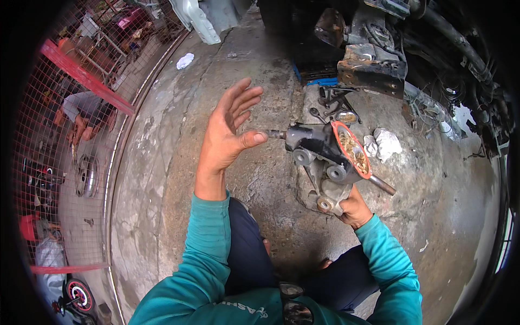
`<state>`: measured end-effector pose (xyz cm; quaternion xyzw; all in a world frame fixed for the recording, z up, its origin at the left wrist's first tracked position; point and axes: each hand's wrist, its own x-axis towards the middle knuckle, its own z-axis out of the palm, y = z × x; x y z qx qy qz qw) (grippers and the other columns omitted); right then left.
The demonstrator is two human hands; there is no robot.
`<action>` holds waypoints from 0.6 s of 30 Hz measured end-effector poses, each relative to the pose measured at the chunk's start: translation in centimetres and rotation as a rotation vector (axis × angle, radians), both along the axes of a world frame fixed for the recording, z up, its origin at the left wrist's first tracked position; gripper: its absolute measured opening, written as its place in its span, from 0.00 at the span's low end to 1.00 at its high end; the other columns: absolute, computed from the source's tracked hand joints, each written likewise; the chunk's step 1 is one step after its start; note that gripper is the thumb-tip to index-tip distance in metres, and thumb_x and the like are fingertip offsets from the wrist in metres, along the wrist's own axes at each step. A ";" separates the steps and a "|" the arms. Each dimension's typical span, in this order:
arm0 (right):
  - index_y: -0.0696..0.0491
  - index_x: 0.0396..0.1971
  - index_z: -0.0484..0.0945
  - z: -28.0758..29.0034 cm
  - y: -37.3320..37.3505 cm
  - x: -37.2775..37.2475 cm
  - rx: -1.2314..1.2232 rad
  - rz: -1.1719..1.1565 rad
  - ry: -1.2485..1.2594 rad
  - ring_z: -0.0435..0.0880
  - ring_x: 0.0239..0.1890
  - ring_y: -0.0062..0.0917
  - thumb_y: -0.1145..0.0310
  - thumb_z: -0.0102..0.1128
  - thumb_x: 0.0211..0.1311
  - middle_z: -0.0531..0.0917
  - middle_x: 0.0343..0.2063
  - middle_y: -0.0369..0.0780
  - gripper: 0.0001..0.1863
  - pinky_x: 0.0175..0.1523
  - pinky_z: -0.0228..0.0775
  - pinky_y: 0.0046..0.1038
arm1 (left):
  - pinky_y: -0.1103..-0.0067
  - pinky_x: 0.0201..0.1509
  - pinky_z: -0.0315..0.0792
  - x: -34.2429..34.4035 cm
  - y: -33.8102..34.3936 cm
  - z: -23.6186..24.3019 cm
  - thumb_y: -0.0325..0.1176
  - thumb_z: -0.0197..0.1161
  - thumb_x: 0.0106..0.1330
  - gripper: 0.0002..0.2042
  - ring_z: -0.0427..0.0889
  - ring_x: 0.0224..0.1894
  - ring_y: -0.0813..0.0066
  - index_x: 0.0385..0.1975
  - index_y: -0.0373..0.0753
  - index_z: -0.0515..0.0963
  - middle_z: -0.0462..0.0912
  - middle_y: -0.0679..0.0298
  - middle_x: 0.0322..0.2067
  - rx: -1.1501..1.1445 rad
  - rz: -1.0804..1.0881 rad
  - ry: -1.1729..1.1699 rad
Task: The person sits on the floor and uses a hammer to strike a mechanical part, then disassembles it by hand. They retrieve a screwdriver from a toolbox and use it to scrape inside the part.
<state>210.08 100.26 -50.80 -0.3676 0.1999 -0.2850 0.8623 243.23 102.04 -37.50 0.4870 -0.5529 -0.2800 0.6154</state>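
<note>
I hold a black and grey metal gearbox housing (310,141) in my right hand (353,209), closed on its lower bracket. An orange gasket (367,168) rims its open face, with brownish grease inside. A rod sticks out toward the lower right, and a short splined shaft (278,134) toward the left. My left hand (227,130) is open with fingers spread, its thumb at the end of that shaft; whether it touches I cannot tell. Beyond the housing lie dark metal brackets (333,99), a small round can (346,117) and a crumpled white rag (385,145) on the concrete.
A large vehicle chassis (374,70) fills the upper right. A red-framed mesh fence (81,76) runs along the left, with a crouching person (86,108) and a small wheel (78,295) beyond it. A pale panel (206,21) stands at the back; a white scrap (185,60) lies on the floor.
</note>
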 end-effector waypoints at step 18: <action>0.53 0.60 0.69 -4.9 -1.6 -3.3 0.453 0.316 -0.227 0.67 0.16 0.14 0.49 0.77 0.57 0.80 0.31 0.43 0.39 0.29 0.63 0.24 | 0.71 0.44 0.85 -8.4 -1.4 -4.6 0.68 0.47 0.78 0.43 0.89 0.45 0.63 0.57 0.22 0.81 0.85 0.49 0.42 -0.066 -0.249 -0.066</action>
